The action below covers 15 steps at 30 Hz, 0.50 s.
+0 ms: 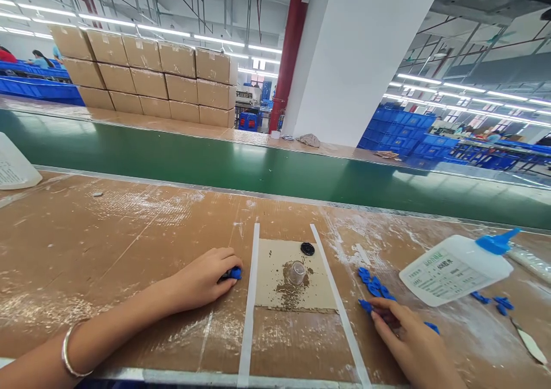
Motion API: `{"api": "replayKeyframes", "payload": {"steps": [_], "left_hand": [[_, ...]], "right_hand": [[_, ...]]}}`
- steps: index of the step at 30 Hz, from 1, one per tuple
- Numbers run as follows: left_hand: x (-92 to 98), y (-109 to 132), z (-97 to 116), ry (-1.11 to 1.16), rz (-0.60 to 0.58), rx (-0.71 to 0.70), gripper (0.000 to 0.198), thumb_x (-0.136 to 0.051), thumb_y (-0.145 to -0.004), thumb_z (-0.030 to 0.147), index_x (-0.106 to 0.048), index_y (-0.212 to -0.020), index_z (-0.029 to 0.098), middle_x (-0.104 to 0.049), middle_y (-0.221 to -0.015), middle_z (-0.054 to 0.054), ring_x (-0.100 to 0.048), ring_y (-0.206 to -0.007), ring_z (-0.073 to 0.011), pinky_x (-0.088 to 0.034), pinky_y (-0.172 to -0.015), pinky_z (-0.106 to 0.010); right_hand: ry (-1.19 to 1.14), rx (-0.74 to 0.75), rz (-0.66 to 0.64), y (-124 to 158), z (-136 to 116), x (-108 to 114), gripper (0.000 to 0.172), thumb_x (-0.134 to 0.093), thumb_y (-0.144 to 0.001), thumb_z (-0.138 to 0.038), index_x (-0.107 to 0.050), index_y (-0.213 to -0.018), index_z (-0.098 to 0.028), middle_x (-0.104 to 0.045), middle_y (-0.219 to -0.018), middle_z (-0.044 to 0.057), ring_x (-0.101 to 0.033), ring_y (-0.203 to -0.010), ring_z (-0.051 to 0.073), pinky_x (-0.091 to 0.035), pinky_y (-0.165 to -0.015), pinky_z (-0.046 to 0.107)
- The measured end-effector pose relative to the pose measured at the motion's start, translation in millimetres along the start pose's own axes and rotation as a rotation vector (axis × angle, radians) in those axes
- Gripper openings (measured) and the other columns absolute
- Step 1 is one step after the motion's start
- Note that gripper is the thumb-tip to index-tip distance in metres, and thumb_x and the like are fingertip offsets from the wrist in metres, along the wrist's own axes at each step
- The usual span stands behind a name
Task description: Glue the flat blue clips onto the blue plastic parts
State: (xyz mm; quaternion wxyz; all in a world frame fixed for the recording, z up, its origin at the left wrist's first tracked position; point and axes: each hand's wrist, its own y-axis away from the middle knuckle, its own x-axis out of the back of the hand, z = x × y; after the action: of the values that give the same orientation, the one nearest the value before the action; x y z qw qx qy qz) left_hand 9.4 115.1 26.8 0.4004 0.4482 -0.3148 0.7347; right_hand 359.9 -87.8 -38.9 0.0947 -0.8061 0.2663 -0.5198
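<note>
My left hand (215,275) rests on the brown table, its fingers closed round a small blue piece (235,273) with something dark beside it. At the right, my right hand (398,326) pinches another blue piece (365,305) between thumb and fingers. Several blue pieces (374,286) lie just beyond it. Between the hands, a beige board (271,263) lies between two white tape strips. A small clear cup (297,272) stands on the board amid dark specks, and a black round part (307,248) is near its top right corner.
A glue bottle with a blue nozzle (456,268) lies beyond my right hand. More blue pieces (503,304) and a pale-bladed tool (531,343) are at the far right. Another bottle (15,162) is at the left edge. A green conveyor belt (193,159) runs behind the table.
</note>
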Motion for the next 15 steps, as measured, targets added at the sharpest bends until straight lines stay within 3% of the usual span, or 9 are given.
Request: {"api": "replayKeyframes", "payload": {"steps": [6,9,12,15], "left_hand": [[0.6,-1,2,-0.022,-0.006,0.001,0.018,-0.047,-0.086,0.017,-0.057,-0.101,0.021,-0.058,-0.097,-0.005,-0.054,-0.09,-0.021,-0.043,-0.081,-0.034],[0.6,-1,3,-0.026,-0.011,-0.002,0.019,-0.047,-0.086,0.017,-0.057,-0.102,0.021,-0.058,-0.097,-0.005,-0.054,-0.09,-0.0208,-0.043,-0.081,-0.034],[0.5,-1,3,-0.032,-0.029,0.002,0.019,-0.047,-0.086,0.016,-0.056,-0.103,0.021,-0.058,-0.098,-0.004,-0.053,-0.092,-0.0211,-0.043,-0.082,-0.034],[0.2,-2,2,-0.039,-0.038,0.003,0.02,-0.047,-0.087,0.017,-0.056,-0.104,0.02,-0.057,-0.099,-0.005,-0.053,-0.093,-0.0214,-0.042,-0.083,-0.035]], "right_hand": [[-0.006,-0.209,0.03,5,-10,9,0.039,-0.053,-0.071,-0.055,-0.067,-0.089,-0.024,-0.068,-0.076,0.005,-0.063,-0.068,0.025,-0.053,-0.065,0.044],[-0.193,-0.277,0.098,13,-23,15,0.031,-0.061,-0.07,-0.054,-0.068,-0.081,-0.026,-0.068,-0.08,0.004,-0.063,-0.071,0.024,-0.053,-0.064,0.039],[-0.61,-0.134,0.164,19,-50,14,0.016,-0.066,-0.073,-0.043,-0.064,-0.072,-0.027,-0.065,-0.074,0.002,-0.063,-0.069,0.019,-0.053,-0.06,0.029],[-0.926,0.211,0.068,18,-84,10,0.014,-0.061,-0.079,-0.04,-0.061,-0.074,-0.027,-0.058,-0.063,0.001,-0.057,-0.059,0.015,-0.049,-0.051,0.026]]}}
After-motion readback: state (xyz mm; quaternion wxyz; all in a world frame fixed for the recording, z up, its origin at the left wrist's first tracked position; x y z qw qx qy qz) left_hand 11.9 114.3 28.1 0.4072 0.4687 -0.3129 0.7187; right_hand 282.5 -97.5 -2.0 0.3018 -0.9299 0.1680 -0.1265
